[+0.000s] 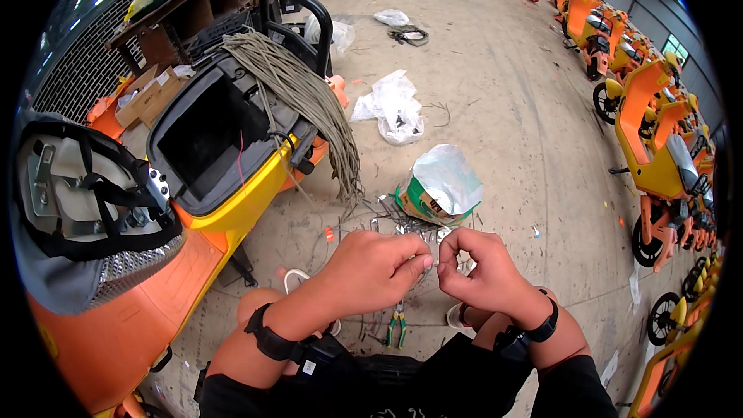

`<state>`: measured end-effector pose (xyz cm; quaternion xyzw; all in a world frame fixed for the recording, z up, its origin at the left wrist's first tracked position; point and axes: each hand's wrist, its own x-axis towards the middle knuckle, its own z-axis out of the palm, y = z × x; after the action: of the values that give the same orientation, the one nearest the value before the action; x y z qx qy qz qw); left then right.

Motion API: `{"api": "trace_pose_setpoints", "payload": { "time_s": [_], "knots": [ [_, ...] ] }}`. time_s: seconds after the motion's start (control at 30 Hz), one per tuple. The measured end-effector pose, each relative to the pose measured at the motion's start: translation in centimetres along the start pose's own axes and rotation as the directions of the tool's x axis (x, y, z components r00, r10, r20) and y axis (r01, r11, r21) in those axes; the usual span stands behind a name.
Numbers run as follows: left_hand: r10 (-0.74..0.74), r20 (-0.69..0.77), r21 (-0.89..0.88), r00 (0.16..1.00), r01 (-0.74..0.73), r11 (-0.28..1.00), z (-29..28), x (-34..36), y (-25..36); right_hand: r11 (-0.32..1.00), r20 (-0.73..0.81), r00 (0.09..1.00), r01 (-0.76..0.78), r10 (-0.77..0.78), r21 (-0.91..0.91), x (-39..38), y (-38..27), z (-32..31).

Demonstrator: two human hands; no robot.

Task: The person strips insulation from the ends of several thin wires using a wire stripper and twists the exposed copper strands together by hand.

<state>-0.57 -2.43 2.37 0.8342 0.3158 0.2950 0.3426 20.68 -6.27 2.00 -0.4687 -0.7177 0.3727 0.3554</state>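
Observation:
My left hand [379, 267] and my right hand [487, 272] are held up close together in front of me, fingers curled and thumbs pressed to the fingertips. Whatever sits in the two pinches is too small or hidden to name. Just beyond them on the concrete floor stands an open green-and-white sack [443, 186]. Scattered scraps of dark wire and small metal bits [387, 217] lie around its base, partly covered by my hands. Green-handled pliers [397, 327] rest on the floor between my feet.
To my left is a yellow-orange scooter [255, 193] with an open black storage box [209, 128]. A thick bundle of grey-green cord [290, 81] drapes over it. A grey bag [93, 217] sits on the scooter. Plastic bags [395, 104] litter the floor; parked scooters [658, 124] line the right.

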Motion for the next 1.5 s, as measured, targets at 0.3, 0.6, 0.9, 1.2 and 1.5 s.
{"api": "trace_pose_setpoints", "payload": {
  "time_s": [0.3, 0.6, 0.9, 1.2, 1.5],
  "knots": [
    [-0.008, -0.043, -0.003, 0.999, 0.008, 1.0, 0.1, -0.1, 0.2, 0.994, 0.006, 0.996, -0.089, 0.089, 0.063, -0.1, -0.2, -0.5],
    [-0.002, -0.025, 0.021, 1.0, 0.002, 1.0, -0.2, -0.2, 0.5, 0.98, 0.031, 0.986, -0.165, 0.162, 0.114, -0.6, 0.5, -0.9],
    [-0.04, -0.028, 0.016, 0.999, 0.04, 0.999, -0.7, -0.6, 0.3, 0.958, 0.069, 0.97, -0.242, 0.234, 0.154, -0.5, 0.3, -1.0],
    [-0.011, -0.104, 0.015, 0.994, 0.013, 1.0, -1.2, -1.0, -0.6, 0.938, 0.058, 0.963, -0.271, 0.265, 0.215, -0.7, 0.9, -1.4],
    [-0.432, -0.2, -0.308, 0.879, 0.362, 0.88, -3.8, -1.7, -3.4, 0.884, -0.03, 0.939, -0.312, 0.343, 0.347, -1.1, 2.4, -3.5]
  ]
}}
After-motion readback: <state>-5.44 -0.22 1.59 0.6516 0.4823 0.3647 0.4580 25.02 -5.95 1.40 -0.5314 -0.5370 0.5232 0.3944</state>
